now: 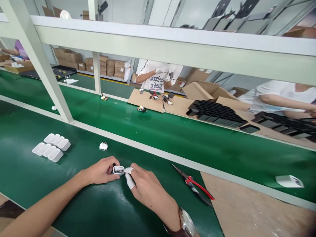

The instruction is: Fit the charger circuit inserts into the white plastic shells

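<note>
A small white plastic casing (pixel 115 172) stands on the green bench, its open side up and some grey metal parts inside. My left hand (pixel 103 171) grips it from the left between thumb and fingers. White finger cots cover the thumb and a finger of my right hand (pixel 148 186). Those fingertips pinch a thin metal piece (pixel 121 171) that reaches into the casing; its exact kind is too small to make out. Long-nose pliers (pixel 190 182) with red and black handles lie right of my right hand. Beyond my left hand sits a small circuit board with a white part (pixel 103 146).
Several white casings (pixel 53 153) stand in two rows at left. A brown board (pixel 247 204) covers the bench at right. Past the divider, a white casing (pixel 287 181) lies on the green belt (pixel 172 131). Co-workers (pixel 158 77) work opposite, near stacked black cases (pixel 219 113). A metal frame (pixel 54 72) rises ahead.
</note>
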The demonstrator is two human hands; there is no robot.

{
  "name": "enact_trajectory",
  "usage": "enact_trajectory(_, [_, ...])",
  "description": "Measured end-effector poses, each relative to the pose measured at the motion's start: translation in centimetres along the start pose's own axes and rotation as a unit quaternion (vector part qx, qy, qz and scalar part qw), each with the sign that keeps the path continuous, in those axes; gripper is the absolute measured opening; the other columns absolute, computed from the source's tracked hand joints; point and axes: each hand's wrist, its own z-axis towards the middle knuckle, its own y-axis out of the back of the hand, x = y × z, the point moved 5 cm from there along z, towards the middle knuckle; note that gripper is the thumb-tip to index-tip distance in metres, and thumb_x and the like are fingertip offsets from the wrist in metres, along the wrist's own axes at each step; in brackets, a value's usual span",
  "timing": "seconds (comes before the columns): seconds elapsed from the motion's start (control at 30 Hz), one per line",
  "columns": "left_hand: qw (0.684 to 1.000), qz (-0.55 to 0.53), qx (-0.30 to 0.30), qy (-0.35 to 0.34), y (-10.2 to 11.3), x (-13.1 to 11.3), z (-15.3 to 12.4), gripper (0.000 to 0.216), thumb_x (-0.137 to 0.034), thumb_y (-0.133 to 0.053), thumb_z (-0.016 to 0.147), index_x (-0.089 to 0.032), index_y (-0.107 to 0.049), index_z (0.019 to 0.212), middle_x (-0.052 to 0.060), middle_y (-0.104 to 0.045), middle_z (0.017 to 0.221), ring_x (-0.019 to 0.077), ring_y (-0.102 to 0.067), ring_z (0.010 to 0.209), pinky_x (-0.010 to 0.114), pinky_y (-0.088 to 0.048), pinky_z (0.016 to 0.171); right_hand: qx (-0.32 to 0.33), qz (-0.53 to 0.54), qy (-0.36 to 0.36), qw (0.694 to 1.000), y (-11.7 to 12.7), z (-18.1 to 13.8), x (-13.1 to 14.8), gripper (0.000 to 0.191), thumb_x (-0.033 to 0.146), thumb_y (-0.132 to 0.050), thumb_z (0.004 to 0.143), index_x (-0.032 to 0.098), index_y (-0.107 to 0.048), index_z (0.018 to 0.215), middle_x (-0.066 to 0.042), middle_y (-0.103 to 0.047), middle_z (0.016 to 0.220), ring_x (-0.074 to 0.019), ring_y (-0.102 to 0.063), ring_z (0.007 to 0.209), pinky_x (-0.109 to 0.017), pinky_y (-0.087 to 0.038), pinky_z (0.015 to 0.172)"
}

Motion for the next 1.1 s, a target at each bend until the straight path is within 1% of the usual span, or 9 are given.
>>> enact_trajectory(0.13, [0.999, 0.044, -0.017, 0.022, -0.6, 0.2, -0.1, 0.022, -0.032, -0.072, 0.086, -0.025, -0.057, 0.102, -0.004, -0.059, 0.082, 0.0145, -0.058, 0.066, 0.025, -0.04, 0.056, 0.038, -0.04, 0.001, 0.998, -0.2, -0.3, 0.4, 0.02, 0.002, -0.054, 0.084, 0.022, -0.054, 0.085, -0.005, -0.063, 0.093, -0.0193, -0.063, 0.071, -0.033, -0.036, 0.056])
enact_trajectory(0.33, [0.992, 0.096, -0.061, 0.044, -1.8, 0.1, 0.0, 0.021, -0.028, -0.066, 0.086, -0.025, -0.048, 0.096, -0.006, -0.056, 0.074, 0.0155, -0.057, 0.06, 0.027, -0.036, 0.056, 0.049, -0.05, -0.006, 0.998, 0.1, -0.3, 0.5, 0.025, -0.001, -0.054, 0.076, 0.022, -0.054, 0.085, -0.005, -0.063, 0.092, -0.0198, -0.064, 0.072, -0.033, -0.037, 0.055])
enact_trajectory(0.43, [0.988, 0.116, -0.083, 0.051, -2.1, 0.1, 0.1, 0.019, -0.029, -0.064, 0.086, -0.025, -0.047, 0.094, -0.006, -0.056, 0.072, 0.0162, -0.057, 0.059, 0.028, -0.035, 0.056, 0.038, -0.039, -0.003, 0.999, -0.1, -0.4, 0.6, 0.023, 0.0, -0.053, 0.08, 0.022, -0.054, 0.087, -0.006, -0.063, 0.092, -0.0203, -0.064, 0.075, -0.031, -0.04, 0.056])
enact_trajectory(0.53, [0.988, 0.12, -0.086, 0.054, -2.1, 0.1, 0.2, 0.018, -0.03, -0.063, 0.086, -0.025, -0.048, 0.093, -0.006, -0.056, 0.071, 0.0165, -0.058, 0.059, 0.028, -0.035, 0.056, 0.027, -0.027, -0.004, 0.999, -0.4, -0.6, 0.5, 0.019, 0.004, -0.053, 0.088, 0.022, -0.056, 0.089, -0.007, -0.063, 0.092, -0.0206, -0.065, 0.078, -0.03, -0.042, 0.059])
enact_trajectory(0.6, [0.988, 0.121, -0.085, 0.053, -2.2, 0.1, 0.2, 0.018, -0.03, -0.063, 0.086, -0.026, -0.048, 0.093, -0.006, -0.056, 0.07, 0.0165, -0.058, 0.058, 0.028, -0.035, 0.056, 0.025, -0.03, -0.006, 0.999, -0.7, -0.7, 0.5, 0.018, 0.004, -0.052, 0.089, 0.022, -0.058, 0.09, -0.007, -0.063, 0.092, -0.0205, -0.064, 0.078, -0.03, -0.043, 0.059])
enact_trajectory(0.73, [0.986, 0.129, -0.087, 0.052, -2.2, 0.3, 0.1, 0.018, -0.03, -0.063, 0.086, -0.026, -0.047, 0.094, -0.005, -0.059, 0.074, 0.0173, -0.06, 0.06, 0.028, -0.036, 0.056, 0.023, -0.055, 0.001, 0.998, -1.6, -0.7, 1.0, 0.019, 0.003, -0.053, 0.086, 0.021, -0.058, 0.089, -0.01, -0.063, 0.094, -0.0211, -0.062, 0.076, -0.03, -0.043, 0.056])
enact_trajectory(0.9, [0.985, 0.143, -0.091, 0.036, -2.3, 0.2, 0.0, 0.02, -0.027, -0.063, 0.084, -0.025, -0.046, 0.095, -0.001, -0.066, 0.089, 0.0192, -0.066, 0.069, 0.029, -0.04, 0.06, 0.028, -0.117, 0.01, 0.993, -2.6, -0.6, 2.2, 0.023, 0.0, -0.06, 0.077, 0.02, -0.059, 0.088, -0.012, -0.064, 0.093, -0.0229, -0.061, 0.076, -0.031, -0.041, 0.051])
enact_trajectory(1.0, [0.985, 0.141, -0.091, 0.034, -2.2, 0.1, 0.0, 0.02, -0.027, -0.064, 0.086, -0.025, -0.047, 0.097, 0.0, -0.067, 0.09, 0.0196, -0.067, 0.07, 0.029, -0.042, 0.06, 0.037, -0.115, 0.001, 0.993, -2.4, -0.7, 2.2, 0.027, -0.002, -0.059, 0.074, 0.021, -0.058, 0.089, -0.011, -0.062, 0.091, -0.0233, -0.061, 0.076, -0.03, -0.04, 0.05])
enact_trajectory(1.1, [0.986, 0.136, -0.082, 0.039, -2.2, 0.1, 0.0, 0.019, -0.03, -0.064, 0.089, -0.025, -0.049, 0.099, -0.001, -0.066, 0.088, 0.0195, -0.067, 0.069, 0.029, -0.041, 0.059, 0.026, -0.09, -0.012, 0.996, -1.7, -0.9, 1.7, 0.028, -0.004, -0.055, 0.075, 0.022, -0.056, 0.087, -0.01, -0.059, 0.09, -0.0235, -0.061, 0.076, -0.031, -0.038, 0.05])
